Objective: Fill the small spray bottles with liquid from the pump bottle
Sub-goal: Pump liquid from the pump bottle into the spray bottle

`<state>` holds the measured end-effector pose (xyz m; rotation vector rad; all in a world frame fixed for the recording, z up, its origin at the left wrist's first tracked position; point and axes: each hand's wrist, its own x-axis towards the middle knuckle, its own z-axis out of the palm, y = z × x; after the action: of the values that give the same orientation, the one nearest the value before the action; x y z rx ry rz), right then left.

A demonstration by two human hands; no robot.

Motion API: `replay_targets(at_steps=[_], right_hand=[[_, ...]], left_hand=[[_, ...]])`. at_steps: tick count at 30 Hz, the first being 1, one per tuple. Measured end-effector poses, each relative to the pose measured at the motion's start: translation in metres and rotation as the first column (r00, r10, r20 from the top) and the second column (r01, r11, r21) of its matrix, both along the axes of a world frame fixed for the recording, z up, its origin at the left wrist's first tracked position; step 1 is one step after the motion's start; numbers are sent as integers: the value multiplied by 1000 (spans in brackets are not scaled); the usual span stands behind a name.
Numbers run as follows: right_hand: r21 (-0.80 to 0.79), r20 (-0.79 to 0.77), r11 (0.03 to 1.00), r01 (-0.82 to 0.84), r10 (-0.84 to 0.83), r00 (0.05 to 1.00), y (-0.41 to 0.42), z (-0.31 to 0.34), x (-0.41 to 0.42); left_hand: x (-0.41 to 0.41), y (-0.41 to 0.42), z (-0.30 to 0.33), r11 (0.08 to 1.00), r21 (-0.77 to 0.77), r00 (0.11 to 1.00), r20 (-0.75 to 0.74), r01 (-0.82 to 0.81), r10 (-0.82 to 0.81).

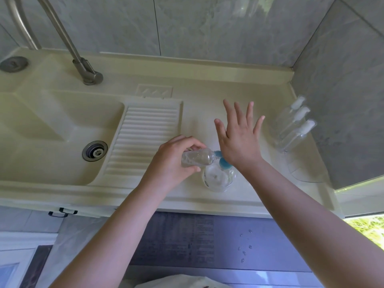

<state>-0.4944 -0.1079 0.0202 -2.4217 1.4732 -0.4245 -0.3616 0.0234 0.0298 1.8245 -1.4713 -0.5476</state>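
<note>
My left hand [178, 161] grips a small clear bottle [197, 157], tipped on its side with its open neck against the blue spout of the pump bottle [218, 176]. That clear pump bottle stands on the counter near the front edge. My right hand [239, 138] rests flat on the blue pump head [224, 163], heel of the palm on it, fingers spread apart. Three small clear spray bottles [293, 125] with white tops stand in a row at the right, by the wall.
A cream sink basin [41, 129] with drain [94, 150] lies to the left, a ribbed drainboard [143, 138] beside it. A metal faucet [83, 67] rises at the back. A clear curved plastic piece [305, 171] lies near the right wall. The counter's front edge [187, 208] is close.
</note>
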Motion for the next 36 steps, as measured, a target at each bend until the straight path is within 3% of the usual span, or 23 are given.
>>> replay_targets(at_steps=[6,9,12,15,17,21,26,30,34,36], right_hand=[[-177,-150,984,-16,-11,989,0,3,1],[-126,-140,992,14,-32,990,0,3,-1],[26,-147,999,47,-43,988,1,-4,-3],[-113,-176,994,6,-26,984,-3,3,-3],[-120,-160,993,20,-39,986,-2,7,-5],[79,-98,995,67,-59,993,5,-3,-4],[-138,-96,990,33,-46,994,2,5,-5],[40,-22,997,70,-69,997,7,-5,-7],[-151,48,989,1,6,999,3,4,-10],[-134,40,991,3,3,999,4,5,-8]], left_hand=[[3,-2,1,1000,20,1000,8,5,-5],[4,-1,-1,1000,11,1000,-8,0,0],[3,-2,-4,1000,7,1000,0,12,-12],[3,-2,-5,1000,7,1000,-14,19,-19],[3,-1,-4,1000,7,1000,-18,13,-13],[3,-1,-5,1000,7,1000,-6,3,-3],[2,1,-3,1000,3,1000,-14,7,-7],[1,1,-3,1000,5,1000,2,4,-4],[3,0,-1,1000,5,1000,-3,8,-8],[4,0,0,1000,1,1000,-6,0,0]])
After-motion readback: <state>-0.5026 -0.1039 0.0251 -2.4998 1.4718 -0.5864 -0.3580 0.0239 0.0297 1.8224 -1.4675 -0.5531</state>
